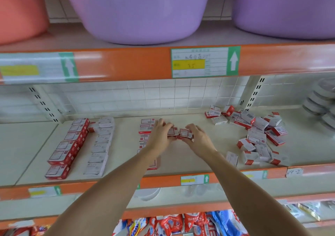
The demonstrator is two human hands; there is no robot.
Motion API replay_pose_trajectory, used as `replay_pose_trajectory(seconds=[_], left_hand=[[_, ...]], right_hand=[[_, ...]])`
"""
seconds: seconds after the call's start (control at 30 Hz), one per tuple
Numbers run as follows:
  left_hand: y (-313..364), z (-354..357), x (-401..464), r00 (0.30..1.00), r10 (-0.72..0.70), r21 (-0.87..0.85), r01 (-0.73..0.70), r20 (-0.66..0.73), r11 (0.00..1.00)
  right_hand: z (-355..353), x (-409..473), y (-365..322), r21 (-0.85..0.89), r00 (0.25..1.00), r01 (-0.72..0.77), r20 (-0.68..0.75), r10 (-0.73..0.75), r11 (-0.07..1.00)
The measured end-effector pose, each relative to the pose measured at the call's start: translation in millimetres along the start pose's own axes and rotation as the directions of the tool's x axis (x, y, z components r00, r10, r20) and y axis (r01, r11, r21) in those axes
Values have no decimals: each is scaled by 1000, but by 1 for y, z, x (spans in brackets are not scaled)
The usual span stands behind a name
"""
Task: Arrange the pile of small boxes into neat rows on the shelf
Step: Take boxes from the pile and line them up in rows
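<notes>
while hands grip boxes [185, 133], tag [199, 62] reads 35

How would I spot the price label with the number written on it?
Find the big purple tub in the middle of the top shelf. On the orange rail just below, to its right, sits the label. Unlike the blurred label further left, its yellow box reads 35.

Shop: price-tagged shelf [126, 63], stacked basins [141, 12]

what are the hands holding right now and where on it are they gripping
Each hand holds one small box above the shelf: the left hand grips its box at the left end, the right hand grips its box at the right end.
</notes>
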State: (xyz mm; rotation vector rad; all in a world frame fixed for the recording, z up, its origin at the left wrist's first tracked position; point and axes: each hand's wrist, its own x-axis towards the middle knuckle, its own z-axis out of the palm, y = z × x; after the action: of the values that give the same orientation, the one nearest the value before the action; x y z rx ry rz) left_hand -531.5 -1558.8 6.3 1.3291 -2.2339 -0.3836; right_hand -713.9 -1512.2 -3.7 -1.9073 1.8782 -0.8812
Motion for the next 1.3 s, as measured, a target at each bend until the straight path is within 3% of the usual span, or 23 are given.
replay_pose_trajectory(seconds=[0.17,0.77,1.0,1.3], left_hand=[[-35,-25,-23,997,-68,-90,64,-44,994],[-145,-129,-89,965,-220,-33,217,-145,976],[-173,-153,-117,939,-277,-59,271,-203,961],[-192,-193,-141,980,-176,223,194,-98,955]], right_hand=[[29,-6,-39,-17,1000,9,17,-9,1000],[122,2,-173,39,997,81,15,-81,996],[148,6,-211,24,983,147,109,-149,989],[166,11,-236,21,966,188,175,-189,982]])
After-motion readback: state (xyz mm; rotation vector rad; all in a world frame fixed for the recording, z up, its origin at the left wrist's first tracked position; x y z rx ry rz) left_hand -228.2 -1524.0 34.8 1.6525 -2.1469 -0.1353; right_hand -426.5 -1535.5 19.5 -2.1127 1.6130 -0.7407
